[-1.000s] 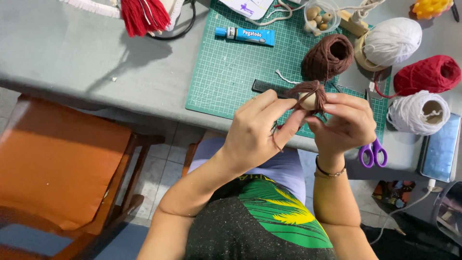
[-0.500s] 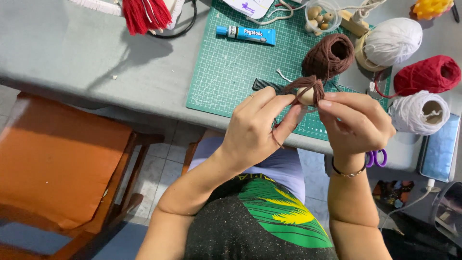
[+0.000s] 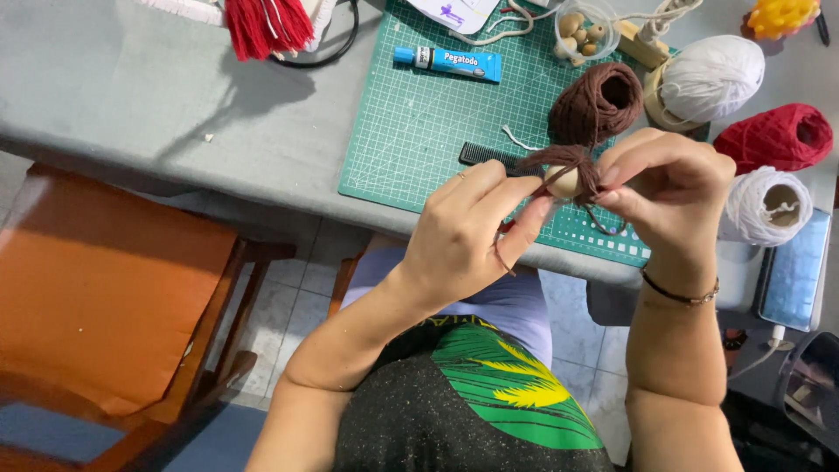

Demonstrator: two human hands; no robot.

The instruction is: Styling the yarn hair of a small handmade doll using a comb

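Both hands (image 3: 559, 210) as before pinching yarn-wrapped bead (image 3: 565, 180), right hand (image 3: 673, 197) perhaps slightly higher.

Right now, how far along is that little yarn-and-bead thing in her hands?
Partly done, it seems. Brown strands already lie bunched over the top of the wooden bead. In hand: the left hand steadies the bead while the right hand pinches the brown yarn beside it. Left, as far as shows: most of the bead is bare, and the glue tube and comb lie unused on the cutting mat.

grey table (image 3: 131, 96), green cutting mat (image 3: 411, 131), yarn balls (image 3: 712, 79)
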